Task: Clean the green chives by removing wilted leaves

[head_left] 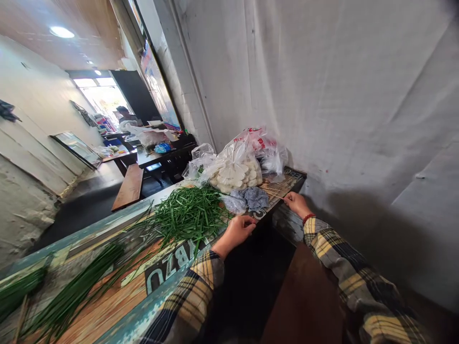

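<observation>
My right hand (pixel 297 203) is at the table's right end. Its fingers pinch the tip of a bamboo skewer among several thin bamboo skewers (pixel 271 190) lying there. My left hand (pixel 239 234) is closed at the table's front edge, thumb and fingers together; what they hold, if anything, is too small to make out. Just beyond it lies a crumpled grey cloth (pixel 256 198) beside a clear plastic wrap (pixel 234 203). A heap of cut green chives (pixel 193 210) is left of the cloth. Behind sits a clear bag of pale flat slices (pixel 234 174).
Long bundled chives (pixel 81 286) lie on the table's left part. A red-and-white plastic bag (pixel 263 143) stands against the pale covered wall (pixel 322 95). A brown bench (pixel 304 301) is below my arms. Farther back are cluttered tables, another bench (pixel 128 187) and a person (pixel 125 114).
</observation>
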Tool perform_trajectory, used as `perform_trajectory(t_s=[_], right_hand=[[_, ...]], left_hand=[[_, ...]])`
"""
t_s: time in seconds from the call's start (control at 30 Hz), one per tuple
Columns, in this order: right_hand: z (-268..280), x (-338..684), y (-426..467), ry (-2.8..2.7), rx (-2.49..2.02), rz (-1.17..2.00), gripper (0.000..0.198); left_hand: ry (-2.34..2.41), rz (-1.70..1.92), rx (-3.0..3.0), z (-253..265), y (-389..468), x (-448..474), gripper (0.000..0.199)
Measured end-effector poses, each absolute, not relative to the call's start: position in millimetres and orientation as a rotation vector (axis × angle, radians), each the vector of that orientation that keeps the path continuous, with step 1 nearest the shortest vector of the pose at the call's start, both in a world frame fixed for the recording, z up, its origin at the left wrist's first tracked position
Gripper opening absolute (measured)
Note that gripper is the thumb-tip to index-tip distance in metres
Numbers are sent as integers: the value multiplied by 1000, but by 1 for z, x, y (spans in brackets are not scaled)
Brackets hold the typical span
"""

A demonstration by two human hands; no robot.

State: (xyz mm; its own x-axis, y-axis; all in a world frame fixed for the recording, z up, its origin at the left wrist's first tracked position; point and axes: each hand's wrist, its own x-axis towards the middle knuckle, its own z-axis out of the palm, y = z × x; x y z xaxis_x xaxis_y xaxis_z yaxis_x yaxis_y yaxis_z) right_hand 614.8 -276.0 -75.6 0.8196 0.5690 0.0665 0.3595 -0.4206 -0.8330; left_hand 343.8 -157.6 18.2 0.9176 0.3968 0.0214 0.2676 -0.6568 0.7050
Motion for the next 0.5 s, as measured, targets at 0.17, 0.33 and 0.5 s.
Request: perform_trajectory(t_s=[0.17,0.33,0.5], right_hand=[[-79,616,-272,-480,-1752,299,33],[-71,619,-265,-305,-1548,191,34],[-78,622,-279,-297,-1586,73,33]], left_hand=[[477,209,2166,8,-158,343,23],[491,245,2033,8,-162,333,20],[529,262,1916,6,-164,327,19]])
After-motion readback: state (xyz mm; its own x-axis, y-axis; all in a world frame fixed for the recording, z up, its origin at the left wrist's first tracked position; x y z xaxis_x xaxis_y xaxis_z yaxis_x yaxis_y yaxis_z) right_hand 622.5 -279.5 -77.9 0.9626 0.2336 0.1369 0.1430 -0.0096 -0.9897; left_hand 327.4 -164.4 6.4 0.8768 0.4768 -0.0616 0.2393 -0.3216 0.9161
